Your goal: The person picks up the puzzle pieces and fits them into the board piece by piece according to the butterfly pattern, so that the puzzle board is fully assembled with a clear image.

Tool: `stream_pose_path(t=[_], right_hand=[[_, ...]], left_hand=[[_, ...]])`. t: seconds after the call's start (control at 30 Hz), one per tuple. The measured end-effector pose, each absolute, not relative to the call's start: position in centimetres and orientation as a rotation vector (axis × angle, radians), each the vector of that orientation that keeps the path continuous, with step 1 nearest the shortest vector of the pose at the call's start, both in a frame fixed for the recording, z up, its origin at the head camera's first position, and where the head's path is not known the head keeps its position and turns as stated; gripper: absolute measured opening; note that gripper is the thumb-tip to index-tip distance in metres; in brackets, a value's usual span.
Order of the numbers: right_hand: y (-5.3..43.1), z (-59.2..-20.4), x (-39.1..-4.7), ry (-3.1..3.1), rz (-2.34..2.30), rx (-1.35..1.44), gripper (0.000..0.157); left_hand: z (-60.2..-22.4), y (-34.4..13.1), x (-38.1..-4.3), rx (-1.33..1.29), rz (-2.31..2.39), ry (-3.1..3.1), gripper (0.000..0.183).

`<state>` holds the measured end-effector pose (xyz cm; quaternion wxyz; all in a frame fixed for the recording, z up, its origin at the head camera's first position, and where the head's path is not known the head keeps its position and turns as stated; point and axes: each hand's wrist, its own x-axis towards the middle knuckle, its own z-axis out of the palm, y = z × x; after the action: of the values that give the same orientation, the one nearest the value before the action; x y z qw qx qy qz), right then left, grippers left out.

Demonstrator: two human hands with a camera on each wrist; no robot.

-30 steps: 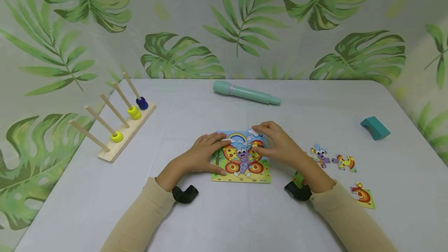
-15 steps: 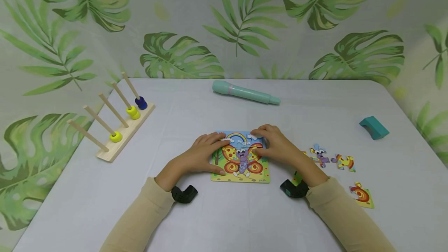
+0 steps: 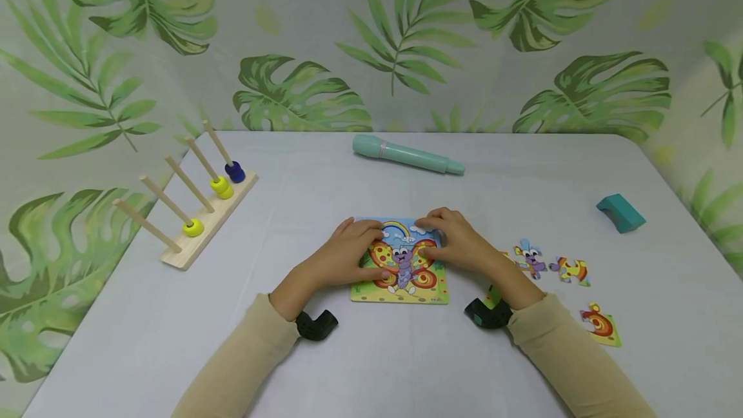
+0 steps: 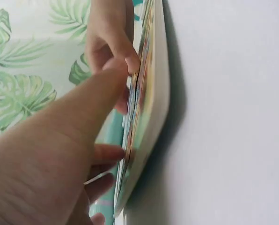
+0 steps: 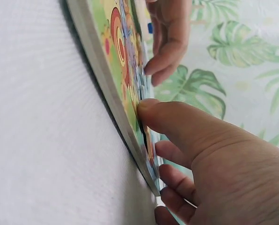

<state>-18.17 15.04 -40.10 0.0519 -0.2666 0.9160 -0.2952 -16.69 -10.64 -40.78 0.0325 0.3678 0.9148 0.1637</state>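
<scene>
Bearing a puzzle (image 3: 404, 276), white tabletop (image 3: 406, 366) fronts leafy backdrop (image 3: 406, 37).

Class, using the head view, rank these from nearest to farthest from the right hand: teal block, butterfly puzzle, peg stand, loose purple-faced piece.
1. Butterfly puzzle: touching the right hand, on its left side.
2. Loose purple-faced piece: to the hand's right.
3. Teal block: farther right and farther back.
4. Peg stand: well over to the left, beyond the left hand.
</scene>
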Motion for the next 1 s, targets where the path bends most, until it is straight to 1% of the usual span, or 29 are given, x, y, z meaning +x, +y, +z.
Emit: stream_pose_path(t=[0.13,0.3,0.47,0.57,0.7,0.8,1.0], right_hand=[[15.1,-40.1,-18.1,2.77,-0.93,-0.804,0.049],[15.3,-40.3,-18.1,2.748,-0.966,-0.803,0.049],[15.4,-40.4,-18.2,2.728,-0.999,-0.803,0.05],[15.5,-40.6,-18.3,2.713,-1.03,-0.816,0.047],[15.6,-40.6,-18.3,2.686,-1.072,-0.823,0.043],[15.6,-40.6,-18.3,2.667,-1.087,-0.815,0.042],[15.7,-40.7,-18.4,2.659,-1.094,-0.827,0.044]], left_hand=[[-41.2,-9.6,-16.9,1.219,0.471,2.848,0.074],[-41.6,-8.6,-17.0,1.32,0.431,2.825,0.064],[-41.6,-8.2,-16.9,1.312,0.369,2.838,0.06],[-41.6,-8.2,-16.8,1.296,0.357,2.841,0.059],[-41.5,-8.2,-16.7,1.286,0.354,2.838,0.06],[-41.4,-8.2,-16.6,1.279,0.346,2.836,0.063],[-41.3,-8.1,-16.5,1.267,0.331,2.808,0.075]])
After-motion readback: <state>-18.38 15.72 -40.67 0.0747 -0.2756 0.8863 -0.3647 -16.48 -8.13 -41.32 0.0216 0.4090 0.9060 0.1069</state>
